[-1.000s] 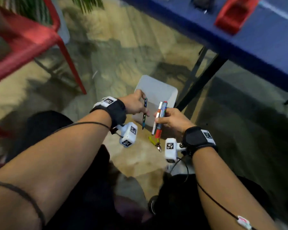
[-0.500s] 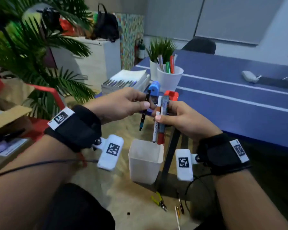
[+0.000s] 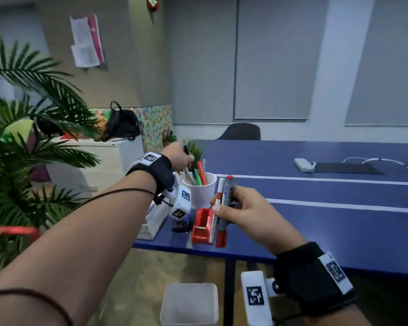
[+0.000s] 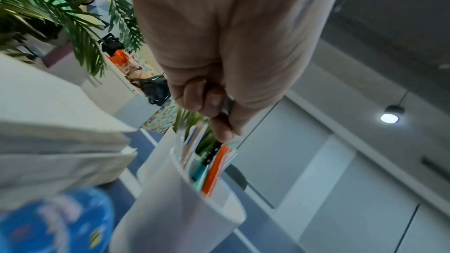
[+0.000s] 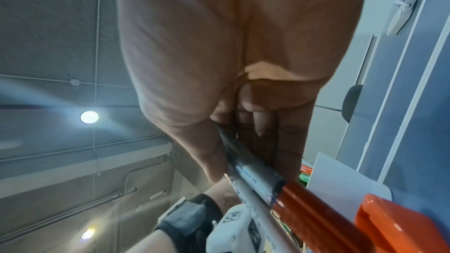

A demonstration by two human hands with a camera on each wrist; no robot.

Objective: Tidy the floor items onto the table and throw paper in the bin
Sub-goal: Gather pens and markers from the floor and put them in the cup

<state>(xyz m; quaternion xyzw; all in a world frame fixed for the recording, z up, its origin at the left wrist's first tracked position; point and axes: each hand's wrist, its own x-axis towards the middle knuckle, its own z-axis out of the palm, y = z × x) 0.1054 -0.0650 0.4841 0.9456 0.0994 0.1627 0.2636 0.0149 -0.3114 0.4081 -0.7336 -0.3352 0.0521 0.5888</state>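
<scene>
My left hand (image 3: 181, 157) pinches a thin dark pen (image 3: 189, 158) and holds it tip-down inside the white pen cup (image 3: 201, 192) on the blue table (image 3: 316, 208). In the left wrist view the dark pen (image 4: 212, 154) reaches into the pen cup (image 4: 180, 207) among an orange and a teal marker. My right hand (image 3: 243, 208) grips two markers (image 3: 223, 208) upright, one white with an orange band, one grey with a red cap, just right of the cup above a red tape dispenser (image 3: 201, 225). The right wrist view shows the markers (image 5: 268, 186) in my fingers.
A white bin (image 3: 190, 303) stands on the floor under the table's near edge. A stack of papers (image 3: 153, 220) lies at the table's left corner. Palm fronds (image 3: 33, 149) crowd the left. A white device (image 3: 303, 164) and dark pad lie far right on the table.
I have risen from the floor to the table. My left hand has moved away from the right hand and lowered its pen into the cup. The right hand still holds the two markers.
</scene>
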